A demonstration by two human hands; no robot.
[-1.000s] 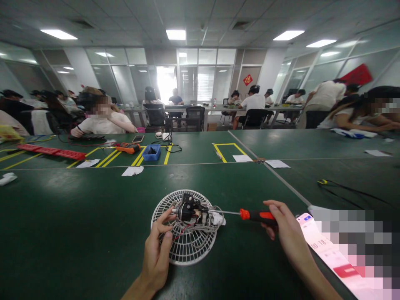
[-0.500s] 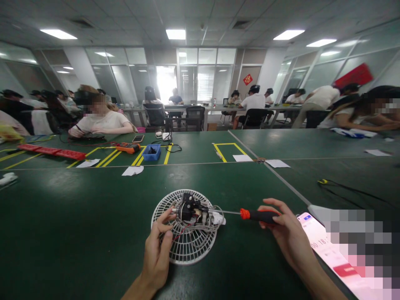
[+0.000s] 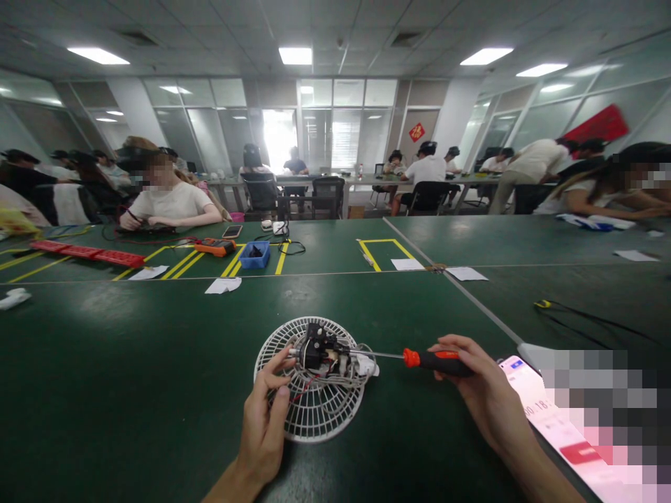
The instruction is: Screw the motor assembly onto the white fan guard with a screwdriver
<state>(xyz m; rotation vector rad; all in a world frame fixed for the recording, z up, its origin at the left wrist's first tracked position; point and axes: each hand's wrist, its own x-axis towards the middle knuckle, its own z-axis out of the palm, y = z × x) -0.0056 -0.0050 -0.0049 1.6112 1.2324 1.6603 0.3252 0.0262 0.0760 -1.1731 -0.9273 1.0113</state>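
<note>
A round white fan grille lies flat on the green table, with a small black motor unit and loose wires on top of it. My left hand pinches the motor's left side and rests on the grille. My right hand grips the red and black handle of a screwdriver, whose thin shaft runs level to the left into the motor unit.
A phone lies at my right wrist. Farther back on the table are a blue parts bin, an orange meter, a red strip, paper slips and a black cable. Several seated people work at the tables around.
My right hand's fingers have shifted round the screwdriver handle and the wrist has dropped a little. The left hand, motor and grille stay put. The person at far left has sat up.
</note>
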